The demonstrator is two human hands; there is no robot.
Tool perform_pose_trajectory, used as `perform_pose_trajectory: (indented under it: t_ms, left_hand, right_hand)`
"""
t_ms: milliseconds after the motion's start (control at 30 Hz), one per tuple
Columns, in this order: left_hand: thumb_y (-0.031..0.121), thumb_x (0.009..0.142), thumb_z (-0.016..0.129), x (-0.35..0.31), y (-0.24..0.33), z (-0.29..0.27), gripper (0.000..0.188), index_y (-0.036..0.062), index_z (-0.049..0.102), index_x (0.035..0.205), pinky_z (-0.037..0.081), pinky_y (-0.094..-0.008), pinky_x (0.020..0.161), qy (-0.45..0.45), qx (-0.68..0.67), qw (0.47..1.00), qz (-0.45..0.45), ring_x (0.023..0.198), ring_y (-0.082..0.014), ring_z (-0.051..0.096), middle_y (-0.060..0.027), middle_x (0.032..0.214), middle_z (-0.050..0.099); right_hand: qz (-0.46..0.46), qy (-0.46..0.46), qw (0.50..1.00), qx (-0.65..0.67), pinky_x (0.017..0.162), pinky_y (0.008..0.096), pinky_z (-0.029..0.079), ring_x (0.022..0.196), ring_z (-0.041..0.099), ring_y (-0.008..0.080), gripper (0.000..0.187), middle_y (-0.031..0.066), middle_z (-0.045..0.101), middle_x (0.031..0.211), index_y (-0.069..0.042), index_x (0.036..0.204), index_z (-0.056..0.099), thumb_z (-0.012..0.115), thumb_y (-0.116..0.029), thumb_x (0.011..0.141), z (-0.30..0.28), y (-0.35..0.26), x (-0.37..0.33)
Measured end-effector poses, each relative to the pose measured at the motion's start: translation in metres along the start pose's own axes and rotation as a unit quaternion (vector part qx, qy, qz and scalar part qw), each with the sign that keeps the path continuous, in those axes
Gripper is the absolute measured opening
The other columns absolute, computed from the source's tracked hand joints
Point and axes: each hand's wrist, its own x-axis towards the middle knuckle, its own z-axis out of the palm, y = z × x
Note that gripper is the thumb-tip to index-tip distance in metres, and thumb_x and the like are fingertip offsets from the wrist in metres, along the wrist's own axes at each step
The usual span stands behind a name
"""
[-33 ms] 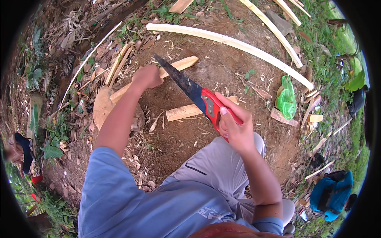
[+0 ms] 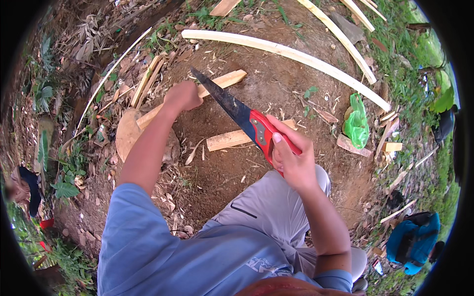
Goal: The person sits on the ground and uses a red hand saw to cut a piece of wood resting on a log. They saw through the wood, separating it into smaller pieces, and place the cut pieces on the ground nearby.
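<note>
My left hand (image 2: 183, 95) is closed round a pale strip of wood (image 2: 224, 80), which slants up to the right from a round stump (image 2: 129, 133). The strip's lower left end rests on the stump. In my right hand (image 2: 295, 157) is the red handle of a hand saw (image 2: 232, 106). Its dark blade points up and to the left, and the tip appears over the strip just right of my left hand. Whether blade and wood touch I cannot tell. Beneath the saw, a short wooden block (image 2: 228, 140) lies on the soil, partly covered by blade and handle.
A long pale batten (image 2: 286, 52) lies beyond my hands, with another batten (image 2: 340, 39) at the far right. A green plastic bag (image 2: 356, 122) sits on the right, above a teal bag (image 2: 413, 241). Two wood pieces (image 2: 147, 81) lie beyond the stump.
</note>
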Motion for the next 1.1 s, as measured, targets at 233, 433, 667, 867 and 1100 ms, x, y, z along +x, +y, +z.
perform_pose_trajectory:
  t_ms: [233,433,667,867,1100]
  left_hand:
    - [0.028,0.088,0.076,0.002,-0.003,0.010,0.035,0.0029,0.080,0.112,0.061,-0.0495,0.096,0.055,0.002,0.998,0.008,0.107,-0.0408,0.077,-0.0217,0.114,0.079]
    - [0.029,0.088,0.075,0.001,-0.003,0.009,0.036,0.0007,0.080,0.111,0.061,-0.0501,0.097,0.041,-0.005,0.999,-0.004,0.108,-0.0411,0.076,-0.0228,0.114,0.079]
    - [0.029,0.087,0.073,0.006,-0.004,0.014,0.036,0.0012,0.080,0.109,0.061,-0.0505,0.095,0.059,0.033,0.998,0.008,0.106,-0.0412,0.077,-0.0221,0.112,0.079]
    - [0.029,0.088,0.073,0.000,-0.002,0.013,0.036,0.0021,0.081,0.110,0.062,-0.0506,0.095,0.069,0.043,0.997,0.015,0.106,-0.0407,0.077,-0.0211,0.113,0.079]
    - [0.024,0.091,0.072,-0.005,0.003,0.009,0.031,0.0023,0.081,0.111,0.062,-0.0500,0.095,0.068,0.033,0.997,0.002,0.108,-0.0394,0.077,-0.0201,0.114,0.080]
  right_hand:
    - [-0.032,0.009,0.998,-0.056,0.081,0.0254,0.054,0.094,0.065,0.0069,0.041,0.0095,0.077,0.113,0.002,0.147,0.065,0.065,-0.014,0.110,0.016,0.014,0.021]
    - [-0.050,0.012,0.996,-0.073,0.092,0.0283,0.055,0.104,0.069,0.0103,0.040,0.0139,0.078,0.121,0.003,0.145,0.066,0.066,-0.014,0.109,0.025,0.009,0.029]
    - [-0.065,0.024,0.995,-0.075,0.091,0.0288,0.056,0.103,0.070,0.0118,0.039,0.0142,0.079,0.116,0.004,0.143,0.067,0.066,-0.015,0.108,0.026,-0.006,0.042]
    - [-0.070,0.015,0.990,-0.126,0.092,0.0288,0.055,0.104,0.070,0.0120,0.040,0.0145,0.079,0.116,0.004,0.143,0.066,0.066,-0.016,0.108,0.031,-0.019,0.039]
    - [-0.024,0.024,0.998,-0.048,0.091,0.0279,0.055,0.102,0.069,0.0100,0.041,0.0135,0.079,0.117,0.002,0.145,0.066,0.065,-0.018,0.110,0.006,0.013,0.025]
